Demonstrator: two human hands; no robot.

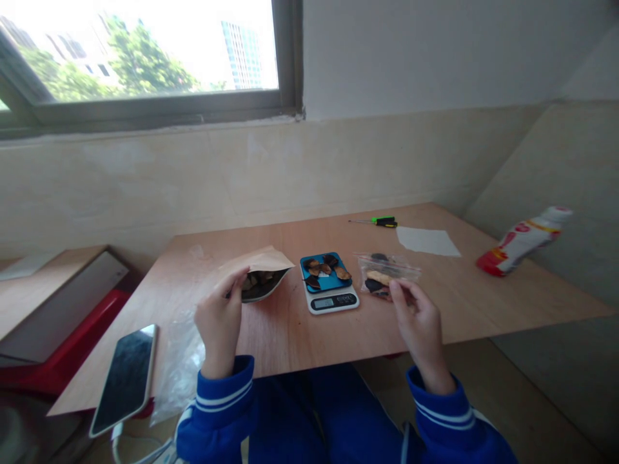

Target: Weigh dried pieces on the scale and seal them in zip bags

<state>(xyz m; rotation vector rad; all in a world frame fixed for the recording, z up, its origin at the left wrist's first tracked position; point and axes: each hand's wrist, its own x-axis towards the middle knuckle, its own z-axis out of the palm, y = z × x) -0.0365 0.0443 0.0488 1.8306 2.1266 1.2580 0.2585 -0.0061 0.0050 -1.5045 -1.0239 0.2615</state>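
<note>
My left hand (pixel 220 316) pinches the near edge of an open brown paper pouch (pixel 261 270) that lies on its side with dark dried pieces showing in its mouth. My right hand (pixel 418 322) grips the near edge of a small clear zip bag (pixel 387 270) holding a few dark and tan pieces. Between them stands a small white digital scale (pixel 331 291) with a blue tray (pixel 325 270) carrying several dried pieces.
A wooden table (pixel 464 290) carries a phone (pixel 126 377) and clear plastic bags (pixel 178 367) at the near left, a green-handled screwdriver (pixel 380 222) and a sheet of white paper (pixel 426 241) at the back, and a white and red bottle (pixel 522 240) leaning at the right.
</note>
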